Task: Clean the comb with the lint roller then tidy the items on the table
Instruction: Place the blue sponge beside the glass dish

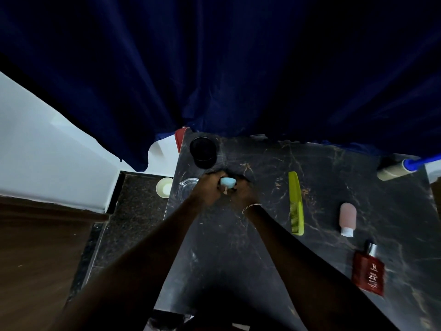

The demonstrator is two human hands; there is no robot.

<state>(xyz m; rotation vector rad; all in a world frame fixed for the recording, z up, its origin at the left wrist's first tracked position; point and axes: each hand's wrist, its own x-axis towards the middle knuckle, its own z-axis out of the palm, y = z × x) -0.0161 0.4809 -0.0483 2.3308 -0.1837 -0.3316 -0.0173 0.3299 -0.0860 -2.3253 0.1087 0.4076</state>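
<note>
Comb (296, 203), yellow-green, lies flat on the dark marble table (238, 247), right of the hands, untouched. Lint roller (395, 170) rests at the far right edge, blue handle pointing off the table, well apart from the comb. Both hands meet near the far left of the table around a small light-blue object (228, 182): left hand (207, 187) and right hand (241, 191) both closed on it, likely twisting or closing it as part of tidying; exact finger contact too dark to tell. Black jar (203, 152) just beyond the hands, clear glass (187, 188) beside the left hand. Pink bottle (348, 219) and red perfume bottle (368, 271) lie at the right, apparently not yet tidied.
</note>
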